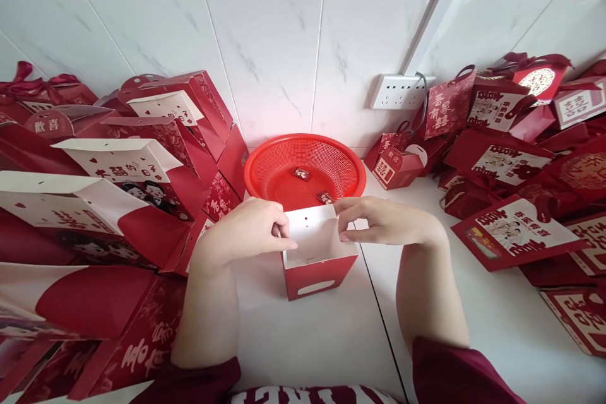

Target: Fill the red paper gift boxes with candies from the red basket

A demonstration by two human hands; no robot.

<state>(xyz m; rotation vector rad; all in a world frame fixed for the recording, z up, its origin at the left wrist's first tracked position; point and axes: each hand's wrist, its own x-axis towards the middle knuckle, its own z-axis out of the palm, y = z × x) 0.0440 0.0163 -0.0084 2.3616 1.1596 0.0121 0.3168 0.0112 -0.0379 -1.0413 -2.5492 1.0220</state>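
An upright red box [320, 276] with a white inside stands on the white surface in front of me, its top open. My left hand [258, 227] grips the box's left upper edge between thumb and fingers. On the opposite side, my right hand [367, 219] pinches the right upper edge. Just behind the box is a round red plastic basket [265, 167]. Two small red wrapped pieces lie in it, one near the middle [301, 173] and one [324, 197] partly behind the box's back edge.
Many open red and white boxes [137, 164] crowd the left side. Closed red gift boxes [514, 164] are piled on the right, with a small one [400, 167] beside the basket. A white socket strip [400, 92] is on the tiled wall.
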